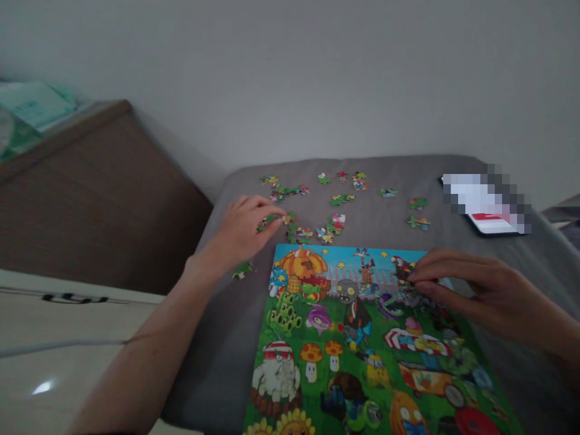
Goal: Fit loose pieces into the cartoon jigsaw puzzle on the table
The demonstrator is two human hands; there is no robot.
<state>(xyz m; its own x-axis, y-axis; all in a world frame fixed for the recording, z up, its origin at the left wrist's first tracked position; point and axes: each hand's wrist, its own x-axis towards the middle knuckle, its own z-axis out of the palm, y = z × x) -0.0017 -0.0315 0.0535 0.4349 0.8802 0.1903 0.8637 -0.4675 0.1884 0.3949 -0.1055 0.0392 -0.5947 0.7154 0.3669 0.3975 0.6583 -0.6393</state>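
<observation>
A grey, fabric-covered surface [212, 356] carries a flat, rectangular cartoon-printed puzzle board [317, 399], probably stiff, best steadied by its edges. The right hand [489, 287] nearly closes over its upper right, the left hand [247, 226] among small multicoloured interlocking pieces [343, 199]; whether either grips one, I can't tell. Pieces look light, bendable: pinch their rims.

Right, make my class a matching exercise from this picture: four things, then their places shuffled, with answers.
1. Left hand
2. Right hand
3. Smartphone
4. Cartoon picture board

A. Cut off by the view's bottom edge
B. Among the loose jigsaw pieces
C. Lying on the grey fabric, far right
D. At the board's upper right

Pairs: 1-B, 2-D, 3-C, 4-A
</observation>
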